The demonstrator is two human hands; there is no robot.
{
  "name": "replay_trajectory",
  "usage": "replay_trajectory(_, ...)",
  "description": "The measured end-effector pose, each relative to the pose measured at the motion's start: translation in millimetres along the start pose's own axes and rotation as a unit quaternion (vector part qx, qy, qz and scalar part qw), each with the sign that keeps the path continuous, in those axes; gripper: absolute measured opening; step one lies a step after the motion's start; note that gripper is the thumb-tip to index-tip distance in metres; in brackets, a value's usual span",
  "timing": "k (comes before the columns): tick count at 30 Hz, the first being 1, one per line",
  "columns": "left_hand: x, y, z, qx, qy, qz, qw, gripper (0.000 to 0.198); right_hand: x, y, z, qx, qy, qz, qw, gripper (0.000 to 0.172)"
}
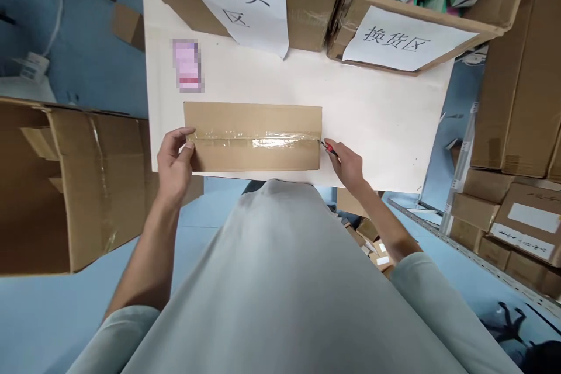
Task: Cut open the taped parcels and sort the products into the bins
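A flat brown cardboard box (253, 135) lies on the white table (377, 117), sealed lengthwise with clear tape (258, 140). My left hand (175, 160) grips the box's left end, thumb on top. My right hand (348, 162) is closed on a small red-and-black cutter (329, 148) whose tip touches the right end of the taped seam.
Two open cartons with paper signs stand at the table's back: one (307, 6) in the middle, one (438, 29) at right holding green packets. A large empty carton (65, 187) stands on the blue floor at left. Stacked boxes (512, 128) fill shelving at right. A blurred pink item (187, 64) lies on the table.
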State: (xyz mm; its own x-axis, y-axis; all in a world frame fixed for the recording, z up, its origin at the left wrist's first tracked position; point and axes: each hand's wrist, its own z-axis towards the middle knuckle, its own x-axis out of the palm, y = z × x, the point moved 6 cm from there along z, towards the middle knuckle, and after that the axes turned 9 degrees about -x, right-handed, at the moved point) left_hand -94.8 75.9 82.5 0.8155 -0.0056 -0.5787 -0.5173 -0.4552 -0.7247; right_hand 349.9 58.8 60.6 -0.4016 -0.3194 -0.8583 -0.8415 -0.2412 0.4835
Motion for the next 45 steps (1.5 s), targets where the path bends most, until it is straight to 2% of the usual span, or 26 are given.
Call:
replay_trajectory(4,3.4,-4,-9,-0.005,-0.052,-0.021,0.998,0.059,33,8,1,0.033,-0.11,0.183,0.976,0.059)
replay_trajectory(7,1.9,-4,-11,0.011,-0.053,-0.034,0.998,0.056,52,13,-1,0.066,-0.159,0.228,0.958,0.062)
replay_trajectory(13,-14.4,18,0,0.052,-0.048,-0.064,0.995,0.057,94,-13,-7,0.186,-0.157,0.247,0.938,0.067)
replay_trajectory(17,-29.6,41,9,0.054,-0.083,-0.059,0.993,0.064,114,-21,-7,0.211,-0.179,0.355,0.893,0.061)
replay_trajectory(20,-40.6,52,13,0.052,-0.104,-0.035,0.993,0.057,120,-11,-3,0.212,-0.184,0.427,0.859,0.058)
replay_trajectory(22,-48.6,54,16,0.063,-0.114,-0.005,0.992,0.05,120,0,2,0.215,-0.18,0.446,0.85,0.058)
replay_trajectory(27,-68.7,60,25,0.099,-0.134,0.063,0.984,0.044,104,29,10,0.213,-0.197,0.46,0.839,0.059)
replay_trajectory(29,-68.6,65,28,0.099,-0.132,0.071,0.984,0.045,89,38,9,0.21,-0.214,0.436,0.848,0.056)
replay_trajectory(31,-57.4,68,30,0.093,-0.118,0.069,0.986,0.046,65,42,2,0.207,-0.242,0.382,0.868,0.053)
replay_trajectory(33,-34.2,69,32,0.089,-0.096,0.064,0.989,0.049,34,43,-10,0.21,-0.275,0.319,0.882,0.051)
replay_trajectory(36,18.0,63,33,0.095,-0.048,0.056,0.993,0.054,-19,44,-29,0.215,-0.31,0.227,0.898,0.051)
replay_trajectory(39,78.0,49,31,0.106,0.029,0.065,0.992,0.053,-67,52,-42,0.215,-0.328,0.138,0.91,0.05)
replay_trajectory(42,130.6,33,21,0.12,0.149,0.082,0.978,0.05,-91,64,-43,0.213,-0.325,0.072,0.919,0.049)
replay_trajectory(44,151.0,25,13,0.123,0.224,0.085,0.963,0.048,-95,72,-39,0.206,-0.307,0.025,0.929,0.048)
replay_trajectory(45,154.4,22,11,0.12,0.246,0.08,0.958,0.049,-95,77,-37,0.202,-0.299,0.001,0.933,0.048)
